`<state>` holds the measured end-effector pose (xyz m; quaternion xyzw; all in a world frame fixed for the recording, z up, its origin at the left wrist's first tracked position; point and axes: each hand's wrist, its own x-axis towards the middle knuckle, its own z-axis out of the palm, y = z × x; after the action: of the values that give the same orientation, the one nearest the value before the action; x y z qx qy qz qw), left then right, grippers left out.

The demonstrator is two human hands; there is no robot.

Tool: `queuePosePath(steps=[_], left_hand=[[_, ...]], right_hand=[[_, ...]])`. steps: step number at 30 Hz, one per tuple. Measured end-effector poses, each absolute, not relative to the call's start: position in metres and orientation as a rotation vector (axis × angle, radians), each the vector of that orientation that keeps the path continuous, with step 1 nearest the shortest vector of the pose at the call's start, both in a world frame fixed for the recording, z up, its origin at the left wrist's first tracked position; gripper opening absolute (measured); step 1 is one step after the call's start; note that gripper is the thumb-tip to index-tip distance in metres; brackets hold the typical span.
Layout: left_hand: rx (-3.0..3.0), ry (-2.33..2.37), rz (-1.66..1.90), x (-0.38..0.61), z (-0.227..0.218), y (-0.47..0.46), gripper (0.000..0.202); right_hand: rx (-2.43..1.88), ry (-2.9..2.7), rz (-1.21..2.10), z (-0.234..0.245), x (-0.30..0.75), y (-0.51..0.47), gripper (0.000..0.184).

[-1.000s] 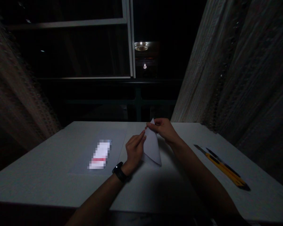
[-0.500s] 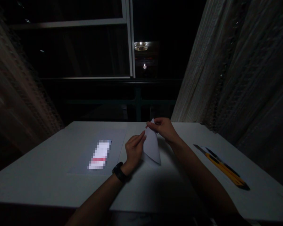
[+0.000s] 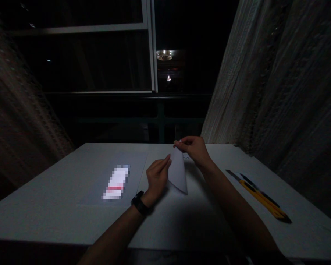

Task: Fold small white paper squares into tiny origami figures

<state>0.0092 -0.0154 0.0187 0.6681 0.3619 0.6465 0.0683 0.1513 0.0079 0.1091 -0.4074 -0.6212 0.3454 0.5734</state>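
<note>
A white sheet of paper (image 3: 177, 171), folded or curled to a point at the top, stands between my hands above the table. My left hand (image 3: 157, 175) pinches its left edge between thumb and fingers. At the upper tip, my right hand (image 3: 194, 149) grips the paper with thumb and forefinger. The paper's lower edge curves down to a corner at the right, and its far side is hidden. A black watch is on my left wrist.
On the white table (image 3: 57, 184), a lit phone (image 3: 116, 183) with a blurred screen lies on a paper sheet (image 3: 139, 162) at left. At right lie a yellow box cutter (image 3: 264, 200), blade out, and a dark pen (image 3: 246, 179). Curtains (image 3: 228, 73) flank the dark window.
My right hand has shifted slightly right at the paper's tip, with its fingers covering more of the point. My left hand stays almost still on the paper.
</note>
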Motion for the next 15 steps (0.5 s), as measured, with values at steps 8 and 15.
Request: queuePosePath(steps=[8, 15], left_hand=[[2.008, 1.039, 1.959, 0.0111, 0.0199, -0.0153, 0.026], [2.016, 1.038, 1.970, 0.0119, 0.0196, -0.0135, 0.026]], right_hand=[[-0.968, -1.475, 0.725, 0.1081, 0.1547, 0.0114, 0.027], [-1.008, -1.454, 0.721, 0.1086, 0.1539, 0.0130, 0.024]])
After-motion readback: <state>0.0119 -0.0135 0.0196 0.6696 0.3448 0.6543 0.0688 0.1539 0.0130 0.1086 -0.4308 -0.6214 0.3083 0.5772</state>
